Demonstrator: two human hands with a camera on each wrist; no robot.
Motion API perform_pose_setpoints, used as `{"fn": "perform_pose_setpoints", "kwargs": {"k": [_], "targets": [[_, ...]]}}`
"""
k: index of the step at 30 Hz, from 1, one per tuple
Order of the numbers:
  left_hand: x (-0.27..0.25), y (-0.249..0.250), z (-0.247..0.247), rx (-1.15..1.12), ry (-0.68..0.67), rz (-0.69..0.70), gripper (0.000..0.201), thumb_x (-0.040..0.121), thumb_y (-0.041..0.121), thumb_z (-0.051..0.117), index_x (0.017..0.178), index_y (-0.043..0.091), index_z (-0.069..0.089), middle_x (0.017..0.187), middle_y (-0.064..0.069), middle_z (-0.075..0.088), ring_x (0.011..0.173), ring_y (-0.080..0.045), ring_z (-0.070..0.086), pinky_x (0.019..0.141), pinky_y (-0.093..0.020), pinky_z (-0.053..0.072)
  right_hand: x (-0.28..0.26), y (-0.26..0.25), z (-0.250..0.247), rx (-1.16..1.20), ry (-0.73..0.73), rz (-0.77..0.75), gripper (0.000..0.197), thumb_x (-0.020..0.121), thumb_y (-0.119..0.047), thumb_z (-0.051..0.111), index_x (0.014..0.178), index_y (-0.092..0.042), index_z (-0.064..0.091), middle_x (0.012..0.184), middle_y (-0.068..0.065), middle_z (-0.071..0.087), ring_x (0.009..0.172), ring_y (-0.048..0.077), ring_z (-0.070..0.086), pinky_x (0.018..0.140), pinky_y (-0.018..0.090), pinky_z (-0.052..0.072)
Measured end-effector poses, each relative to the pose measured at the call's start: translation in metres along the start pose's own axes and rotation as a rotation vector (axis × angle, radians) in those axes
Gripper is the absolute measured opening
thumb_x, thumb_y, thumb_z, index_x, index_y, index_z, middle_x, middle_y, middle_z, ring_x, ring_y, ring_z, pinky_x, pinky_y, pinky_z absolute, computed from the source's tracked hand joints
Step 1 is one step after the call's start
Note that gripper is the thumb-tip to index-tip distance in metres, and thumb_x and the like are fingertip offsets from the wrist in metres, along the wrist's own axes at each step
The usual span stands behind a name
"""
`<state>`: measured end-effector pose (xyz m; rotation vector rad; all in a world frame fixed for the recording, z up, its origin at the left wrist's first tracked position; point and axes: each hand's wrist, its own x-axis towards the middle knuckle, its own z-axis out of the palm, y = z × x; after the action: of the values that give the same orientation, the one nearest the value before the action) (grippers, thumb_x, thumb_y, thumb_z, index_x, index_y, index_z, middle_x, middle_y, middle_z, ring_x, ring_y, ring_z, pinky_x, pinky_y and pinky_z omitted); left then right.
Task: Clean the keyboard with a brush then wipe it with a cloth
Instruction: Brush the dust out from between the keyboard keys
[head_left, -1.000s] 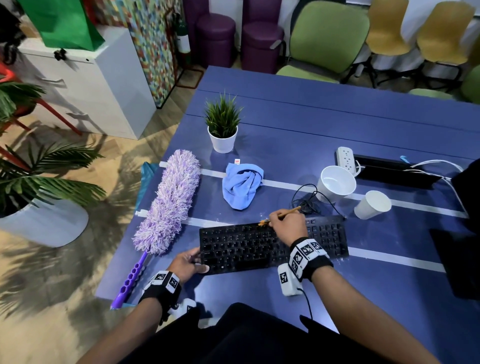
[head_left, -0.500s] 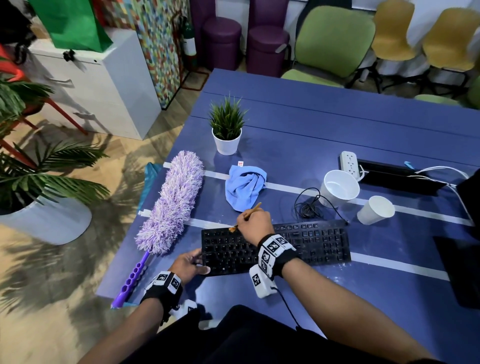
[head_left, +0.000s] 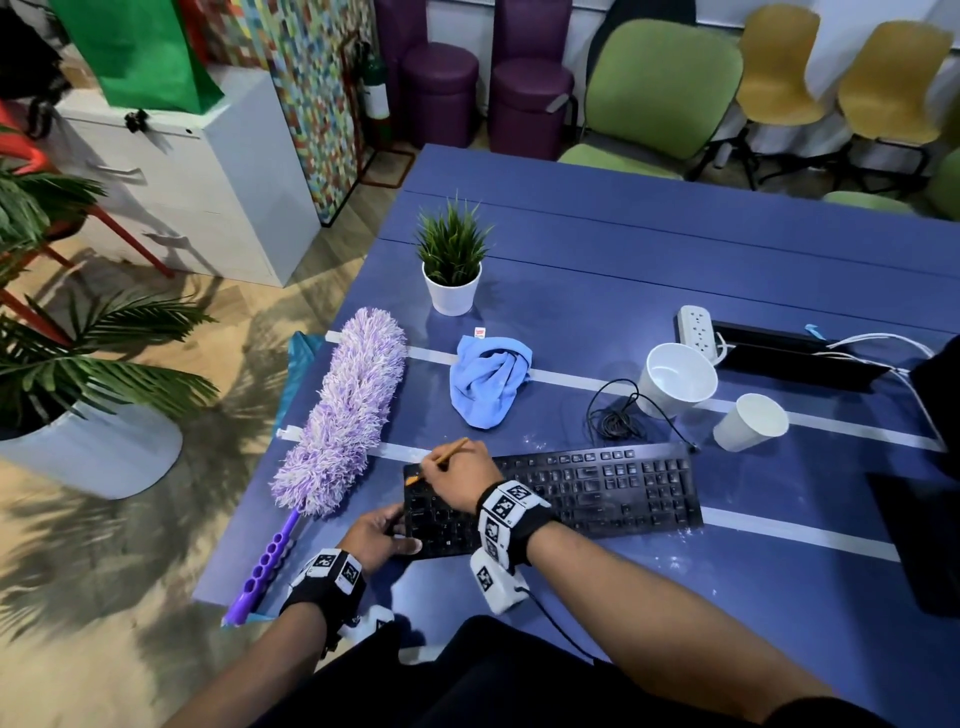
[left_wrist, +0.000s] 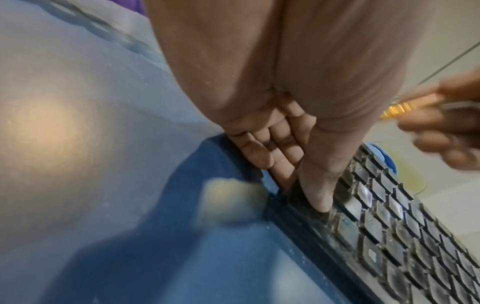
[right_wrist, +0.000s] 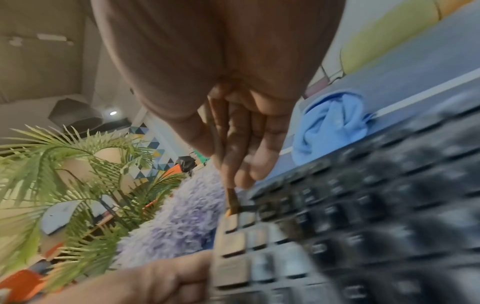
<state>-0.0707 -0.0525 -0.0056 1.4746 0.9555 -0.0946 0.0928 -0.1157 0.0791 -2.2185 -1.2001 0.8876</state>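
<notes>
A dusty black keyboard (head_left: 597, 488) lies across the near part of the blue table (head_left: 675, 249). My right hand (head_left: 457, 480) holds a thin orange-handled brush (head_left: 441, 460) like a pen, its tip down on the keys at the keyboard's far left corner (right_wrist: 232, 207). My left hand (head_left: 382, 535) grips the keyboard's near left corner, thumb on the keys (left_wrist: 319, 189), fingers at the edge. A crumpled light blue cloth (head_left: 491, 382) lies on the table just beyond the keyboard's left end.
A purple fluffy duster (head_left: 343, 415) lies left of the keyboard along the table's edge. Behind are a small potted plant (head_left: 452, 260), two white paper cups (head_left: 678, 379), a coiled black cable (head_left: 618, 415), a power strip (head_left: 698, 330). White dust specks dot the table.
My right hand with the brush has swept leftward along the keyboard's top rows, from the middle to the left corner. The left hand stays on the near left corner.
</notes>
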Motion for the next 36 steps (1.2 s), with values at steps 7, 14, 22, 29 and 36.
{"fn": "perform_pose_setpoints", "kwargs": {"k": [7,14,22,29,36], "targets": [[0.002,-0.002,0.0,-0.046,-0.014,-0.011,0.049,0.074,-0.016,0.065,0.107,0.02,0.061,0.089,-0.008,0.064,0.081,-0.015,0.06,0.073,-0.014,0.051,-0.013,0.014,-0.005,0.043,-0.065,-0.08,0.022,0.089,-0.024,0.057,0.083,-0.014,0.076,0.091,-0.001,0.075,0.083,0.008,0.066,0.079,0.01,0.042],[-0.003,0.007,0.004,-0.055,0.022,0.034,0.051,0.075,-0.019,0.063,0.105,0.022,0.059,0.058,0.017,0.065,0.061,0.004,0.058,0.061,-0.005,0.045,-0.017,0.008,0.008,-0.032,-0.08,-0.153,0.021,0.087,-0.024,0.056,0.083,-0.016,0.075,0.09,0.0,0.075,0.085,0.014,0.065,0.078,0.012,0.042],[0.002,-0.003,0.0,-0.033,0.0,0.003,0.049,0.073,-0.012,0.068,0.109,0.021,0.063,0.08,0.008,0.07,0.079,-0.006,0.062,0.072,-0.011,0.049,-0.017,0.019,0.001,-0.115,-0.132,-0.102,0.029,0.088,-0.028,0.049,0.082,-0.013,0.074,0.092,0.003,0.074,0.091,0.016,0.064,0.091,0.018,0.046],[0.003,-0.011,-0.002,-0.068,-0.014,-0.019,0.055,0.07,-0.007,0.073,0.112,0.028,0.065,0.106,-0.008,0.073,0.101,-0.021,0.067,0.094,-0.032,0.051,-0.022,0.077,-0.069,-0.112,0.06,0.251,0.035,0.088,-0.019,0.047,0.061,-0.005,0.063,0.059,0.005,0.066,0.056,0.019,0.063,0.064,0.025,0.056],[0.002,-0.008,-0.002,-0.07,-0.011,-0.05,0.052,0.071,-0.004,0.073,0.107,0.032,0.066,0.1,-0.003,0.074,0.096,-0.019,0.067,0.089,-0.029,0.051,-0.016,0.044,-0.022,0.059,-0.13,0.12,0.028,0.089,-0.032,0.056,0.074,-0.015,0.073,0.07,-0.007,0.072,0.068,0.006,0.067,0.073,0.022,0.055]]}}
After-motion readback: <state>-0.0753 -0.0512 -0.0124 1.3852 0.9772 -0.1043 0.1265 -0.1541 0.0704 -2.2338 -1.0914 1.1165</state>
